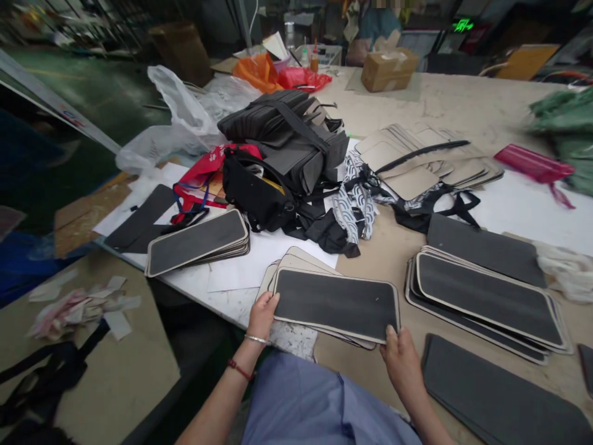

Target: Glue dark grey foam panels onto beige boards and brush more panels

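In front of the black bag, a dark panel is being gripped at opposite ends by the left hand and right hand, while slippage of the unevenly fanned beige panels beneath is probably being risked by any sideways pull.

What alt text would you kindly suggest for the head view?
A person's left hand and right hand hold a pale-edged dark panel at a cluttered worktable. Similar panel stacks flank it, with a black bag beyond.
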The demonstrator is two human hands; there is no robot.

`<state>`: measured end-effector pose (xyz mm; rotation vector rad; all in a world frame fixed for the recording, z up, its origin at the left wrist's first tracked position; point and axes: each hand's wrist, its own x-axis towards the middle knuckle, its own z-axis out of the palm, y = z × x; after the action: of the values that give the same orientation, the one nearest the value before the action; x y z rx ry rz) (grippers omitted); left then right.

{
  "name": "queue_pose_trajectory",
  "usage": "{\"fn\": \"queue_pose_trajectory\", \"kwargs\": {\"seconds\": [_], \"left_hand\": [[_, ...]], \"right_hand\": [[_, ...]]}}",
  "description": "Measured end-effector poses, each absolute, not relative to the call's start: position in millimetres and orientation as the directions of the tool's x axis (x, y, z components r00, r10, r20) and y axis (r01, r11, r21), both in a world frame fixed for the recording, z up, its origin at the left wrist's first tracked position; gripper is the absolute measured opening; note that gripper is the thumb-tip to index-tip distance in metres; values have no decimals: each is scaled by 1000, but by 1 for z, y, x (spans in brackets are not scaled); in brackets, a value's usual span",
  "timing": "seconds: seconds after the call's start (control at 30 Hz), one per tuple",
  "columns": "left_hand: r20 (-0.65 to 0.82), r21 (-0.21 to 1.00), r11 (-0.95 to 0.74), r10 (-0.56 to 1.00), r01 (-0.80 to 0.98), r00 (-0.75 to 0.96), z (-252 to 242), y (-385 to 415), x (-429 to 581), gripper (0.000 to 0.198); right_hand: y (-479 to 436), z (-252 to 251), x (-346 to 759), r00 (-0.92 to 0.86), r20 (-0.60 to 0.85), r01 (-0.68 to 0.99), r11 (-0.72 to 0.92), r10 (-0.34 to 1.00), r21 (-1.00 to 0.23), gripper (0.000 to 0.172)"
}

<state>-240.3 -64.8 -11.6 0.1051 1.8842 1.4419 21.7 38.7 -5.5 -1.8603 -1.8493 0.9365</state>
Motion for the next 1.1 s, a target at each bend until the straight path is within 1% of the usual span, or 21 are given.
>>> {"fn": "queue_pose_trajectory", "kwargs": {"seconds": [0.1, 0.17, 0.2, 0.27, 0.3, 0.33, 0.37, 0.4, 0.43, 0.47, 0.5, 0.53, 0.57, 0.6, 0.67, 0.73, 0.8, 0.93, 1.1], "left_hand": [[-504, 850, 430, 494, -305, -708, -7, -75, -245, 39], [-482, 841, 495, 504, -217, -717, 3, -85, -252, 36], [-445, 833, 537, 507, -133, -738, 11, -88, -257, 34], [-252, 785, 599, 543, 159, -801, 31, -90, -266, 37], [-142, 760, 581, 586, 291, -797, 44, -86, -268, 45], [-55, 754, 528, 643, 391, -764, 57, -80, -270, 54], [-12, 778, 448, 712, 441, -702, 71, -70, -270, 60], [-11, 816, 364, 785, 448, -619, 83, -59, -269, 62], [-45, 862, 300, 849, 409, -527, 93, -46, -267, 62], [-117, 904, 267, 906, 335, -407, 101, -34, -265, 54], [-207, 932, 277, 937, 236, -282, 106, -23, -262, 40], [-284, 940, 310, 942, 140, -178, 108, -14, -260, 30], [-346, 934, 352, 933, 54, -104, 109, -7, -258, 26], [-390, 921, 389, 918, -19, -74, 107, -3, -257, 26], [-432, 899, 420, 896, -123, -105, 102, 1, -253, 28], [-451, 887, 424, 880, -184, -146, 97, 0, -250, 29], [-475, 872, 441, 866, -210, -153, 95, 0, -247, 31], [-485, 868, 454, 862, -199, -148, 96, 2, -243, 30], [-474, 879, 450, 860, -160, -189, 95, 4, -240, 32]], "right_hand": [[38, 2, 16, -102, -179, 758, -40, 979, -651, 33], [39, 13, 11, -131, -159, 746, -9, 979, -666, 37], [40, 20, 9, -152, -151, 733, 8, 977, -680, 40], [42, 39, 2, -228, -163, 692, 43, 960, -721, 40], [43, 49, -2, -291, -176, 665, 66, 940, -744, 38], [44, 60, -7, -367, -187, 633, 97, 911, -768, 35], [45, 70, -12, -444, -188, 597, 133, 876, -791, 31], [46, 79, -17, -514, -179, 559, 168, 839, -812, 28], [47, 86, -23, -568, -172, 523, 192, 805, -830, 26], [47, 92, -29, -599, -174, 495, 192, 781, -847, 26], [47, 95, -35, -601, -191, 476, 156, 776, -866, 27], [47, 96, -40, -579, -223, 461, 89, 784, -883, 28], [47, 95, -45, -539, -262, 445, 6, 800, -896, 29], [46, 93, -48, -488, -302, 426, -78, 819, -901, 30], [43, 86, -53, -376, -342, 386, -190, 861, -903, 33], [39, 79, -55, -304, -330, 372, -207, 894, -905, 34], [35, 74, -55, -257, -292, 378, -182, 921, -908, 33], [29, 68, -55, -245, -236, 395, -125, 940, -910, 30], [26, 65, -53, -307, -191, 409, -52, 933, -911, 29]]}}
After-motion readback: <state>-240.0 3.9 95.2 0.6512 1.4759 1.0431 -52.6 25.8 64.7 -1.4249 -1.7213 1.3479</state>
